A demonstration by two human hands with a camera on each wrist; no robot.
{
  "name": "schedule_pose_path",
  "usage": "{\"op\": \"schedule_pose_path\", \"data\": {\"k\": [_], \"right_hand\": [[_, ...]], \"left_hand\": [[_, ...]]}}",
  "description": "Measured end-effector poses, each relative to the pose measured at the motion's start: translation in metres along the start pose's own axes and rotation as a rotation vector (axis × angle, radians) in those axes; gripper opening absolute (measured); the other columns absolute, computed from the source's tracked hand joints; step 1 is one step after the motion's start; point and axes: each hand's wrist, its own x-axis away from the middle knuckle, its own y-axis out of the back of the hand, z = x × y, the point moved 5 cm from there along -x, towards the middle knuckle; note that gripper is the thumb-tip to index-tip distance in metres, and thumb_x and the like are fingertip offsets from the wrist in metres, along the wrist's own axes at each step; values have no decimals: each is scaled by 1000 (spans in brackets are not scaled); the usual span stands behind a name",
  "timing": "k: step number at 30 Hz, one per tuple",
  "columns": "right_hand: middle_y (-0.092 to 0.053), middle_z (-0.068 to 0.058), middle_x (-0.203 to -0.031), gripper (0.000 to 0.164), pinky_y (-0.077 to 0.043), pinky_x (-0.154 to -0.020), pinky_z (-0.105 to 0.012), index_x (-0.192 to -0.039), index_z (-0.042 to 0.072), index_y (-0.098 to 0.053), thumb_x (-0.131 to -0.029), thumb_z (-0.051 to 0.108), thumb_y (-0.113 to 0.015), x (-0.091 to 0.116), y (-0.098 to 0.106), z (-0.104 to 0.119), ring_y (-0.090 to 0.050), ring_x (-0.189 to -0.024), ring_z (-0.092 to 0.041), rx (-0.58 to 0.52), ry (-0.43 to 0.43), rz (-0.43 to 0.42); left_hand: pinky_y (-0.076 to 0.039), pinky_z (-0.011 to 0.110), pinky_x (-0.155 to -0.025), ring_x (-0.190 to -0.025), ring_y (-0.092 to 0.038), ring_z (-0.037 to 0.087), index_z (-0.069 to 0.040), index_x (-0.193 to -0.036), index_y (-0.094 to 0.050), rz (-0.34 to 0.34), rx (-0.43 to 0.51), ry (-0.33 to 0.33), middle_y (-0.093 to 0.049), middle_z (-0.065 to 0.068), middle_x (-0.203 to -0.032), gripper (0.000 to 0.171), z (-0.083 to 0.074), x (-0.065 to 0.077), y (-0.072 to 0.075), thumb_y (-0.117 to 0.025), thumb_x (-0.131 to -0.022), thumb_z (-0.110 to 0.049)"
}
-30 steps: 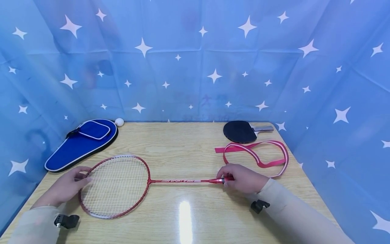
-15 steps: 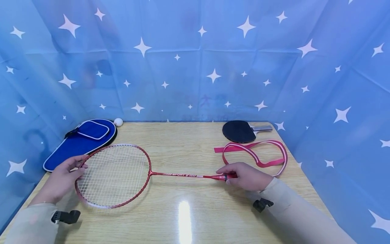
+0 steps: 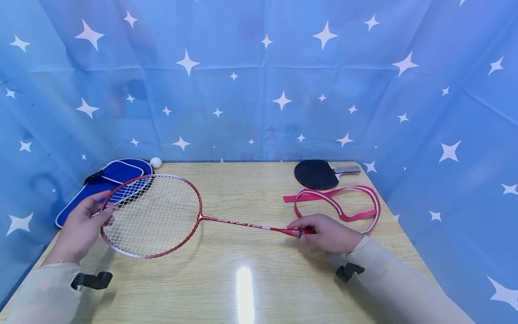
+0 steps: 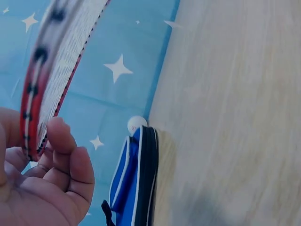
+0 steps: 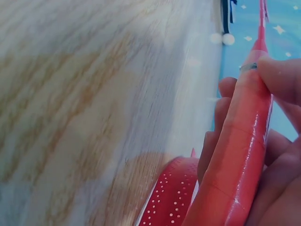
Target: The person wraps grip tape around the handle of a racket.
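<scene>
A red and white badminton racket (image 3: 155, 216) is held between both hands, its strung head raised off the wooden table at the left. My left hand (image 3: 82, 225) pinches the head's outer rim between thumb and fingers; the left wrist view shows the red frame (image 4: 32, 113) in that grip. At the right, my right hand (image 3: 329, 233) grips the racket's handle, and in the right wrist view its fingers curl round the orange-red grip (image 5: 244, 132). The shaft slopes down from the head toward the right hand.
A blue paddle case (image 3: 77, 202) with white piping lies at the back left, partly behind the strings. A white ball (image 3: 155, 162) sits beside it. A black table tennis paddle (image 3: 316, 174) and a looped pink strap (image 3: 344, 215) lie at the right of the table (image 3: 243, 198).
The racket head has risen off the table and tilted up toward the back, the left hand moving up with it. The right hand has stayed on the handle with only a small shift.
</scene>
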Motion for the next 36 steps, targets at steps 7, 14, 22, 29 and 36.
{"op": "schedule_pose_path", "data": {"k": [7,14,22,29,36], "right_hand": [[-71,4,-115,40,-54,-77,-28,-134,27,-72,-99,9,-71,-1,-2,2,-61,-93,-20,-7,24,-56],[-66,1,-99,39,-52,-72,-27,-134,23,-71,-98,6,-71,-3,-6,11,-59,-86,-20,-15,34,-128],[-66,-2,-107,42,-53,-76,-27,-139,19,-69,-100,2,-67,-3,-11,24,-59,-92,-24,-85,33,-155],[-68,-8,-109,42,-53,-75,-27,-139,16,-67,-100,1,-67,-1,-15,36,-60,-91,-24,-152,49,-165],[-68,-10,-110,42,-52,-75,-26,-140,14,-65,-100,2,-68,0,-21,41,-59,-90,-24,-204,39,-187]], "left_hand": [[-56,12,-79,-100,-63,-9,-10,-170,-8,-7,128,-29,-59,-14,-119,72,-15,-3,-6,-48,-112,-23],[-55,9,-83,-108,-62,-6,-24,-171,3,-55,445,-22,-56,-11,-120,83,-33,2,-13,-54,-110,-16],[-54,12,-88,-120,-64,-1,-33,-169,7,-80,599,-50,-34,28,-166,90,-62,6,-24,-56,-109,-13],[-57,17,-89,-118,-67,3,-37,-168,12,-101,722,-86,-45,21,-156,103,-79,9,-33,-63,-104,-7],[-58,18,-89,-114,-69,7,-37,-167,12,-121,782,-133,-60,5,-137,105,-95,14,-45,-62,-103,0]]}}
